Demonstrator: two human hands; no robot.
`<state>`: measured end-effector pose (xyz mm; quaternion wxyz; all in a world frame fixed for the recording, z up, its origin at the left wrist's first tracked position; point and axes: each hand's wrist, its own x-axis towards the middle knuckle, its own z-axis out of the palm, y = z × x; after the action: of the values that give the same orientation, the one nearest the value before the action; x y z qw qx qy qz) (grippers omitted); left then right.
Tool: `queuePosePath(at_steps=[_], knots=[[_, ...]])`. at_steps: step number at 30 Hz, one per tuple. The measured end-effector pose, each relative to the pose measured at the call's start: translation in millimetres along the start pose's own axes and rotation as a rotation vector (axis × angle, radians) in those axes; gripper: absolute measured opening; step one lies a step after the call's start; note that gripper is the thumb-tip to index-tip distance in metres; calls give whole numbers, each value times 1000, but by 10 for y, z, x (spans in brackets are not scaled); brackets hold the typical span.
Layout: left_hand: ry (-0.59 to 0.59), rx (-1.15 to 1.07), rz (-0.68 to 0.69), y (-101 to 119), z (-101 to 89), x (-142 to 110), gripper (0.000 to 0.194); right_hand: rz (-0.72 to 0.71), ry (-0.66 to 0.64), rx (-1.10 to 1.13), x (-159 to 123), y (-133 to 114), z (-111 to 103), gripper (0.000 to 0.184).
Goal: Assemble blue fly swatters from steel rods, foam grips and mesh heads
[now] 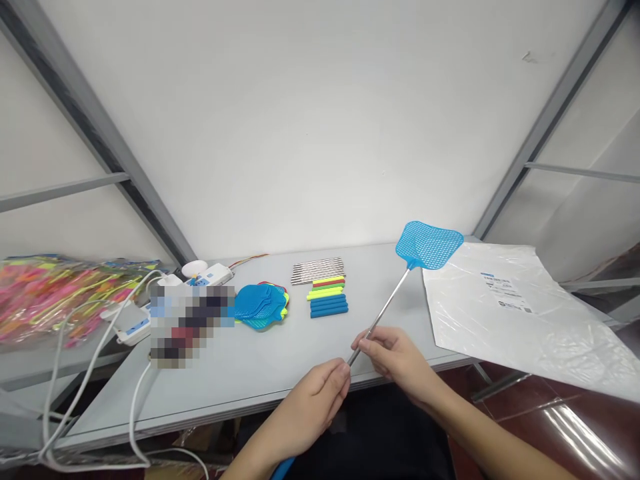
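Note:
A blue fly swatter (429, 245) with a thin metal rod (387, 303) slants from upper right down toward me over the grey table (260, 360). My right hand (395, 357) pinches the rod partway down. My left hand (313, 403) is closed around the rod's lower end, where a blue handle tip (283, 469) pokes out below the palm.
On the table lie a stack of blue swatter heads (260, 305), coloured handle grips (327, 297) and a row of metal rods (317, 270). A clear plastic bag (505, 307) overhangs the right edge. Power strips with white cables (140, 313) and packed colourful swatters (45, 293) sit at left.

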<state>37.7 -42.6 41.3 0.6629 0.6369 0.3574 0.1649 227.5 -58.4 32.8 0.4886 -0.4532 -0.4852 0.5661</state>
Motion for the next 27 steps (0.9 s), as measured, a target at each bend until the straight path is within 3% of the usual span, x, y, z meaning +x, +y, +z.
queuePosePath(at_steps=[2, 7, 11, 13, 17, 19, 23, 27], knots=[[2, 40, 6, 31, -31, -27, 46, -23, 47, -23, 7, -36, -68, 37], [-27, 101, -13, 68, -23, -43, 46, -152, 292, -22, 7, -275, -475, 33], [-16, 70, 3, 23, 57, -4, 45, -216, 364, 133, -9, -281, -441, 29], [-1, 60, 3, 10, 75, 0, 44, -176, 340, 148, -13, -189, -284, 31], [20, 54, 33, 36, 46, -34, 45, -10, 19, -10, -47, 22, 45, 37], [24, 56, 40, 54, 17, -47, 46, 1, -65, -43, -67, 72, 133, 37], [-4, 84, 27, 59, -26, -28, 48, -15, -66, -73, -71, 41, 127, 36], [-27, 129, 60, 93, -51, -3, 49, -30, 6, -103, -31, -94, -36, 35]])
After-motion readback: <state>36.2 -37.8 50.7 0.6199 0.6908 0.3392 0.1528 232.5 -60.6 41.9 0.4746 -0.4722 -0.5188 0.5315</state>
